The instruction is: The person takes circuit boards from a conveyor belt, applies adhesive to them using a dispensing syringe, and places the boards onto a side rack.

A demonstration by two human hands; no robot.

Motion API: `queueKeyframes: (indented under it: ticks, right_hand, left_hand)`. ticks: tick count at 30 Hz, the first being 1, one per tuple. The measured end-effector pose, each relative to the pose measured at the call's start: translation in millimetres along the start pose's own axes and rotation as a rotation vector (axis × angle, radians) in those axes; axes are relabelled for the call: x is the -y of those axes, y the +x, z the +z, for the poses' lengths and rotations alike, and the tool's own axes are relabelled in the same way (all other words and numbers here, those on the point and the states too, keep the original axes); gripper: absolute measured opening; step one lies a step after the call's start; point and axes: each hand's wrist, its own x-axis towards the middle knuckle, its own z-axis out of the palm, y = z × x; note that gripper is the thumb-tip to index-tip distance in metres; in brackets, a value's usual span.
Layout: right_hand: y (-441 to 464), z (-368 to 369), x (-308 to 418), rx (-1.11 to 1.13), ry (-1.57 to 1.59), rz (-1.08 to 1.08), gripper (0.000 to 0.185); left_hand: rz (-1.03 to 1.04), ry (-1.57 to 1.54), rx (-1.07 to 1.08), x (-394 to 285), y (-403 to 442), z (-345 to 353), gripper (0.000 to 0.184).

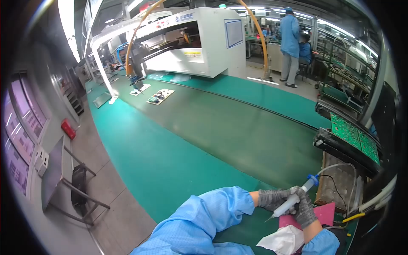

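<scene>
Blue sleeves point(204, 214), 2. Syringe point(282, 208), 1, pale, contents indistinct: above bench point(148, 140) near right edge, clamped in left grip point(272, 198) and right grip point(305, 211). Carton point(335, 202), 1, right edge, holding clear plastic pieces.

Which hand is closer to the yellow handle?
Right. The right hand sits left of the yellow handle; the left hand is farther left and slightly higher in view.

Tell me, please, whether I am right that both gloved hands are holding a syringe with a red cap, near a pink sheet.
Not quite: the cap is blue, not red, as the head view shows. The left hand and right hand do both hold the syringe, near a pink sheet.
</scene>
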Motion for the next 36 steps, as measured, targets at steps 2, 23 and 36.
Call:
queueKeyframes:
  ticks: [2, 23, 36]
  right_hand:
    - [-1, 1, -2, -0.143, -0.030, 0.010, 0.026]
    - [-7, 2, 0, -0.100, -0.030, -0.011, 0.020]
    - [-4, 1, 2, -0.205, -0.158, 0.051, 0.027]
  left_hand:
    - [-0.008, -0.002, -0.012, 2, 5, -8, 0.054]
    - [-0.003, 0.295, -0.061, -14, -4, 18, 0.052]
    - [-0.049, 0.197, -0.069, -11, -2, 9, 0.054]
